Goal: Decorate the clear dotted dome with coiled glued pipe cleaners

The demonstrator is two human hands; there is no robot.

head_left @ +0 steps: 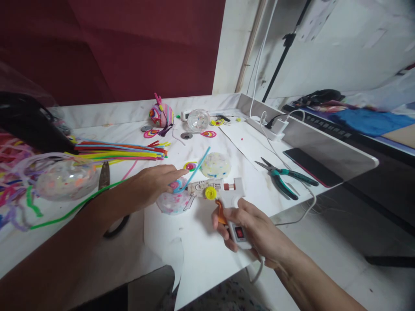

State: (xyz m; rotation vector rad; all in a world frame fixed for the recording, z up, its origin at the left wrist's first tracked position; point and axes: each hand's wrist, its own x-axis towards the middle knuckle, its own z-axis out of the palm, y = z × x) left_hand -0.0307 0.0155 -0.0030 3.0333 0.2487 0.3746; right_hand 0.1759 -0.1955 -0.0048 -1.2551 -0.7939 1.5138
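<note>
My right hand (244, 224) is wrapped round the handle of a white glue gun (235, 194) with an orange trigger and a red switch. The gun's nozzle points left, at a blue pipe cleaner (197, 166). My left hand (158, 183) has its fingertips together at a small pink and blue coil on top of a clear speckled dome (171, 204); the fingers partly hide what they hold. Just behind the gun, a second speckled dome (214, 165) lies beside a pink and yellow coil (190, 166).
Pliers (282, 175) and a black phone (311, 166) lie at the right, near a power strip (266, 129). Pipe cleaners (129, 151) and a clear ball (66, 178) are at the left. A decorated ball (162, 115) stands at the back.
</note>
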